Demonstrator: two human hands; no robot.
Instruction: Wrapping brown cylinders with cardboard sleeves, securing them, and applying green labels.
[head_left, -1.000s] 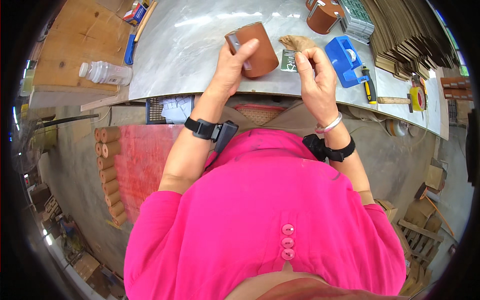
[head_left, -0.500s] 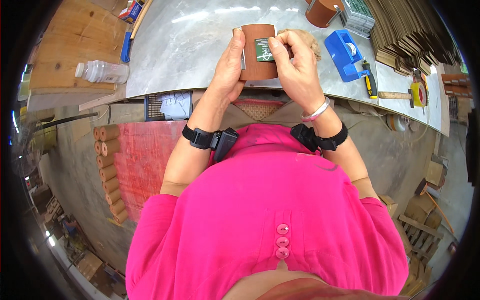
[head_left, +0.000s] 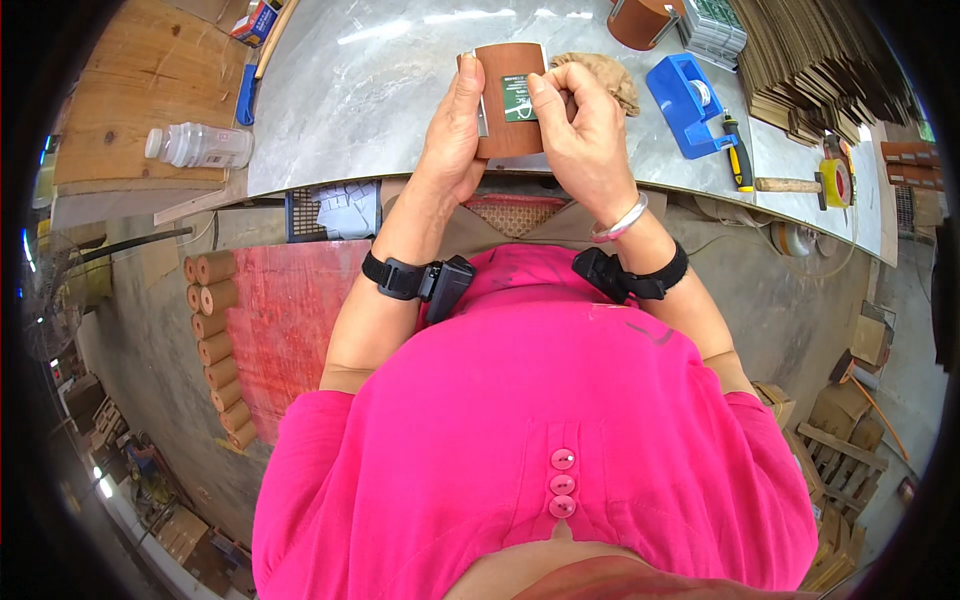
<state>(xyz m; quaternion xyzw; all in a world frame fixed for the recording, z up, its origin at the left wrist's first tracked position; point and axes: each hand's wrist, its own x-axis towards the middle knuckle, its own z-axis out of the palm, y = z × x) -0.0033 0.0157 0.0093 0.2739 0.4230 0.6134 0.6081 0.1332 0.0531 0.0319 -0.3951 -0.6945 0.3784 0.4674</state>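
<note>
In front of me, over the near part of the table, I hold a reddish-brown roll [head_left: 507,140] that looks like sandpaper. A pale strip shows along its left side. My left hand [head_left: 455,130] is closed round that side, thumb at the upper edge and fingers mostly hidden. On the roll's face lies a green label [head_left: 516,101] with white print. My right hand [head_left: 588,130] is closed at the label's right edge, thumb tip on it and fingers curled. Behind that hand a crumpled tan cloth [head_left: 605,80] lies on the table.
On the grey table [head_left: 350,110] are a blue tape dispenser [head_left: 685,105], a yellow-black screwdriver [head_left: 739,160], a hammer [head_left: 790,185], another brown roll [head_left: 640,22] and stacked cardboard [head_left: 810,60]. A clear bottle [head_left: 205,146] lies at left. Several brown rolls [head_left: 215,325] line a red surface [head_left: 285,330].
Both hands and the roll have shifted slightly to the left and a little away from me. The right thumb stays at the label's edge.
</note>
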